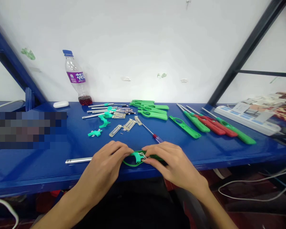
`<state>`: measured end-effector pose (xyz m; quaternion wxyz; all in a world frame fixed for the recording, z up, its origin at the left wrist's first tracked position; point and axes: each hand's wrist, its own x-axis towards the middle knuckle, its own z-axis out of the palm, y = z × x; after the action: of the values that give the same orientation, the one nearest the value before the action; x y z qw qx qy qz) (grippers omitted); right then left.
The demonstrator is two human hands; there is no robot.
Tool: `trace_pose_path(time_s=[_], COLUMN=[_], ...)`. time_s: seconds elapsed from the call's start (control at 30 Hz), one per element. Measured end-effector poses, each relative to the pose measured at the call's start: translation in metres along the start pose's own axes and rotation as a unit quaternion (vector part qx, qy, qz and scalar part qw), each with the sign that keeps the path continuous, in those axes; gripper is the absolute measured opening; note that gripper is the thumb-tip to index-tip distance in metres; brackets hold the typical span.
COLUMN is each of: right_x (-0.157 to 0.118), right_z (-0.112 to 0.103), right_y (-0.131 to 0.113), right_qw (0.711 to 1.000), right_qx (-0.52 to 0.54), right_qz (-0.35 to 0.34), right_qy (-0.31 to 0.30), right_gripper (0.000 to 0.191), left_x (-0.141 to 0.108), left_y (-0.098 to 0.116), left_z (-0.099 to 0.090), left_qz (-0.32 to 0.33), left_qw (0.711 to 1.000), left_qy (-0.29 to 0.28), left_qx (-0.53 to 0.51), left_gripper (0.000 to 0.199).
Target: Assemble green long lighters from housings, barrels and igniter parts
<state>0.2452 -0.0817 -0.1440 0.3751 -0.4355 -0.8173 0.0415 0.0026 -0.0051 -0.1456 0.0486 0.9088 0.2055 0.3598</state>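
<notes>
Near the table's front edge lies a partly assembled stick lighter, its green shell (pixel 128 164) open at the top and its metal tube (pixel 78 160) pointing left. My left hand (pixel 107 159) is closed around the shell where the tube joins it. Inside the shell sits a teal trigger piece (pixel 137 156) with thin white wires (pixel 142 155) beside it. The fingertips of my right hand (pixel 173 160) pinch at these wires and a small dark part, while the hand covers the shell's handle end. Just beyond my right hand lies a screwdriver (pixel 158 138).
Metal tubes (pixel 97 111), teal triggers (pixel 95 133), clear fuel tanks (pixel 115 130) and green shells (pixel 153 115) lie behind my hands. To the right are finished-looking green and red lighters (pixel 211 124) and a power strip (pixel 248 120). A bottle (pixel 77 78) stands against the wall.
</notes>
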Motion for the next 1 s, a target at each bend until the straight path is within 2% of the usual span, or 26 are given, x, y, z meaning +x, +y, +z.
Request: trace_pose_path(time_s=[0.73, 0.9, 1.0], right_x=[0.0016, 0.0005, 0.0004], right_z=[0.0004, 0.0005, 0.0013], right_y=[-0.0025, -0.0006, 0.001], right_qw=[1.0, 1.0, 1.0], right_qx=[-0.009, -0.01, -0.012], right_qz=[0.025, 0.007, 0.001], right_qy=[0.005, 0.011, 0.012], right_gripper=[0.021, 0.03, 0.029], left_x=[-0.0013, -0.0011, -0.001], left_y=[-0.0003, 0.0003, -0.0002], left_z=[-0.0008, -0.0014, -0.0021], left_qz=[0.001, 0.021, 0.025], left_qw=[1.0, 0.999, 0.999], left_qy=[0.001, -0.007, -0.009], left_qx=[-0.001, 0.027, 0.032], left_gripper=[0.024, 0.024, 0.025])
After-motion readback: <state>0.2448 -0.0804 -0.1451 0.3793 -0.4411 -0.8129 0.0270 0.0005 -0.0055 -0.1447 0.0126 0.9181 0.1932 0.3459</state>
